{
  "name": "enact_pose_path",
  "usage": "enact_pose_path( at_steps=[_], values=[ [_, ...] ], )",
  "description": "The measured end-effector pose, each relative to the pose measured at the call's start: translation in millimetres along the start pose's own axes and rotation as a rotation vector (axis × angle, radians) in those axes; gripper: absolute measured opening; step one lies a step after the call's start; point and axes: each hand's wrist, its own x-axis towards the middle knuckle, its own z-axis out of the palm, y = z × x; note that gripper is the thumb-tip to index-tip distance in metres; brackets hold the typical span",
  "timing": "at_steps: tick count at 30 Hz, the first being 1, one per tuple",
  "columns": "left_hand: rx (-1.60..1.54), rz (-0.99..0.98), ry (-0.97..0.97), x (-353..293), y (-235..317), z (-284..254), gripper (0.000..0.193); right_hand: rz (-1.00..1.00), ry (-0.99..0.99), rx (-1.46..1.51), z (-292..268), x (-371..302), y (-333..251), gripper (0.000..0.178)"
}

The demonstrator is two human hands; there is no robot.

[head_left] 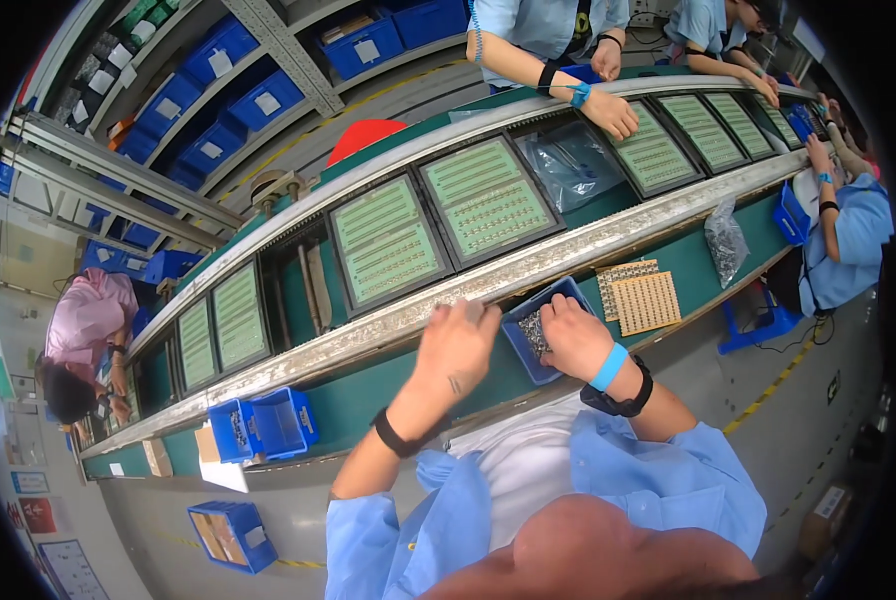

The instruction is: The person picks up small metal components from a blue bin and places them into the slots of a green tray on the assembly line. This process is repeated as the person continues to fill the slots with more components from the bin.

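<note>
My left hand (458,347) hovers by the near rail of the conveyor, its fingers curled together; whatever they hold, if anything, is hidden. Just to its right is a small blue bin (528,366) with many tiny shiny metal parts (534,332) in it. My right hand (575,340) reaches into this bin from the right side, fingers bent down among the parts. What its fingertips grip is too small to make out. Beyond both hands, green circuit board panels in dark frames lie on the conveyor, the nearest being one panel (488,196) and another panel (385,240).
Tan perforated boards (648,303) and a clear bag of parts (726,243) lie right of the bin. Blue bins (265,424) stand at the bench's left. The conveyor rail (408,308) runs lengthwise ahead. Across it, a co-worker's hand (610,113) is over a panel.
</note>
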Motion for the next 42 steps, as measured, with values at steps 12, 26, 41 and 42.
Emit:
enact_pose_path(
  at_steps=[12, 26, 41, 42],
  values=[
    [-0.277, -0.032, 0.052, -34, 26, 48, 0.036, -0.12, -0.046, 0.029, 6, 12, -3, 0.03],
    [-0.302, -0.05, 0.119, -37, 11, 42, 0.027, -0.233, 0.053, 0.236, -14, 18, 12, 0.023],
    [-0.234, -0.042, 0.184, -39, 14, 50, 0.027, -0.29, -0.135, 0.159, -12, 27, 6, 0.013],
    [-0.243, -0.022, 0.175, -36, 13, 47, 0.027, -0.282, -0.105, 0.224, -20, 26, 8, 0.012]
  ],
)
